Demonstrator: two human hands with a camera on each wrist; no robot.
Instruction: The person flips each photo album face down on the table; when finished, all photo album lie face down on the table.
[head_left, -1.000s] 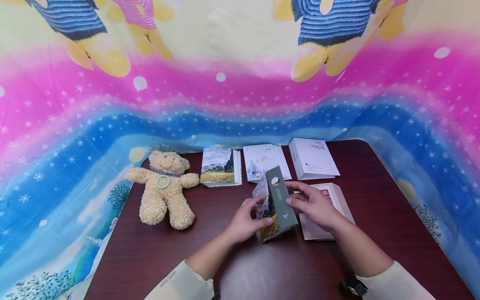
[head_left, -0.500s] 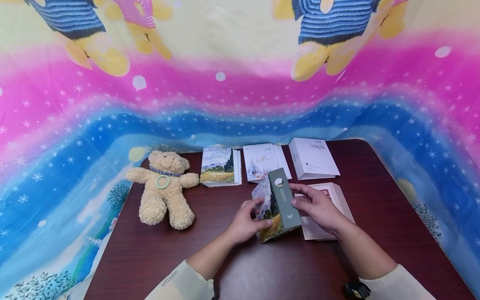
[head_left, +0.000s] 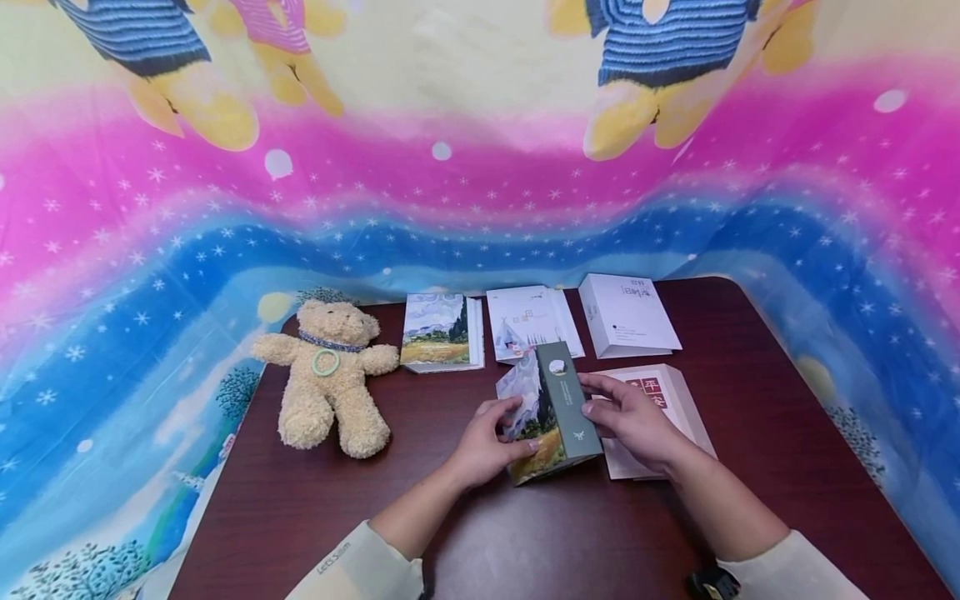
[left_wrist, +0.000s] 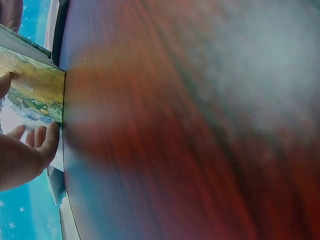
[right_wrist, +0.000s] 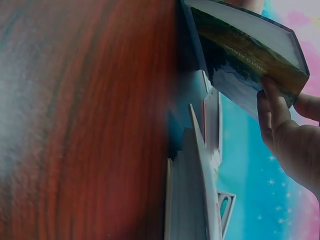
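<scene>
Between both hands stands a thick photo album [head_left: 574, 417], tilted, its dark green spine facing right and upward and a landscape painting on its cover. My left hand [head_left: 486, 450] holds the cover side, thumb low on the painting and fingers near its far edge. On the spine side my right hand [head_left: 637, 423] grips it near the edge. In the right wrist view the fingers of the right hand [right_wrist: 290, 140] lie on the painted face of the album [right_wrist: 245, 55]. Right behind that hand lies a pale album with red characters [head_left: 681, 396], partly covered by it.
A teddy bear [head_left: 330, 396] with a green ring lies at the left of the dark table [head_left: 262, 517]. Along the back are a painted-cover album [head_left: 435, 329], a white album with a tent drawing [head_left: 536, 312] and a white album [head_left: 630, 312]. A patterned cloth [head_left: 480, 183] hangs behind.
The album has turned so more of its painted cover shows, its spine first shifting right. Over the last half second it and the left hand have moved slightly left.
</scene>
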